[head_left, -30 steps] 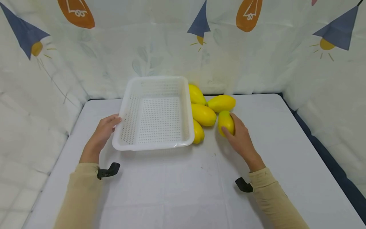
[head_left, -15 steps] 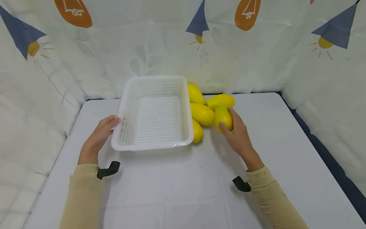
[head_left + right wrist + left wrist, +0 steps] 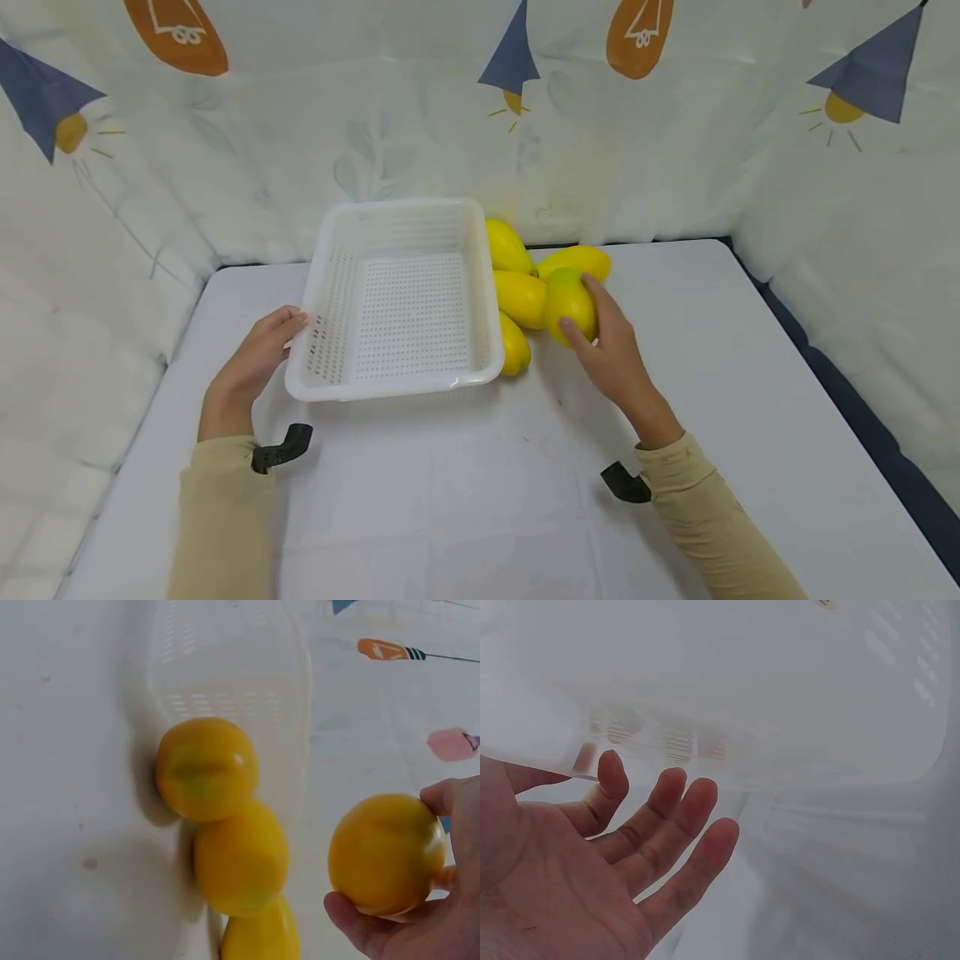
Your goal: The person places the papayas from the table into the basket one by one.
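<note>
Inside the curled right grip [image 3: 617, 354] sits a yellow fruit [image 3: 568, 307], overlapping other fruits [image 3: 519, 298] in the head view; the right wrist view shows a gap. The left grip [image 3: 257, 360] holds a white basket [image 3: 397, 387].

Beyond the white-covered table [image 3: 450, 517] before you, a pale curtain [image 3: 645, 167] rises with printed blue lampshades [image 3: 873, 71], orange ovals [image 3: 639, 37] and faint grey leaves [image 3: 363, 143], and you have a dark blue strip [image 3: 883, 446] along the table's right edge.
</note>
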`<state>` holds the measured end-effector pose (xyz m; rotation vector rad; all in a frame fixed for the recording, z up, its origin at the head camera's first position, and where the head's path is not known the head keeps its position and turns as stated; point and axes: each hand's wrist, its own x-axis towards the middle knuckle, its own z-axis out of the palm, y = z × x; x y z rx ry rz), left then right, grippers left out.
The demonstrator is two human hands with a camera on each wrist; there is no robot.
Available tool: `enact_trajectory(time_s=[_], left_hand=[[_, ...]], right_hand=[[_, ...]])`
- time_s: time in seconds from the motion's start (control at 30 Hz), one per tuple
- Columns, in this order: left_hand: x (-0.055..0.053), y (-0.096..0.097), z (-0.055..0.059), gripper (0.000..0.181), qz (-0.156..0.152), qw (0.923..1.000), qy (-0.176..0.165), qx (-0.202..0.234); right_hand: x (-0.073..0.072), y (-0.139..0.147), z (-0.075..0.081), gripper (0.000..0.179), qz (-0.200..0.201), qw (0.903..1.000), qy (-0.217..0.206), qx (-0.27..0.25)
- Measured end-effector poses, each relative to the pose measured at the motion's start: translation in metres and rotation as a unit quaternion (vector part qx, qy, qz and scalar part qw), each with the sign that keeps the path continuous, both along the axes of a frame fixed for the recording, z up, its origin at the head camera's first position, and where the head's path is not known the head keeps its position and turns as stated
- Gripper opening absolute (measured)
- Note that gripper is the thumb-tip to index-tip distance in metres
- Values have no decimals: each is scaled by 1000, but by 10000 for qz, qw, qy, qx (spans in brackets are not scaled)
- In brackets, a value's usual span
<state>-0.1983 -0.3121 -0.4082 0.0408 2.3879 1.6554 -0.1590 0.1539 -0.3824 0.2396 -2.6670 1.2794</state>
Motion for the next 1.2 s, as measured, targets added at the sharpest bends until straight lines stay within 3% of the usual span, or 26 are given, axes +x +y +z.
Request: enact_trajectory(time_s=[0.37,0.77,1.2], left_hand=[[7,-1,-5,34,183,9997,64,146],[3,-3,-5,29,162,9984,39,548],[3,-2,-4,30,123,9991,139,385]], right_hand=[[0,-15,3,68,256,9994,-47,-217],[-3,-30,9,66,446,9983,43,-360],[-8,-53,17,67,770,9964,26,-358]])
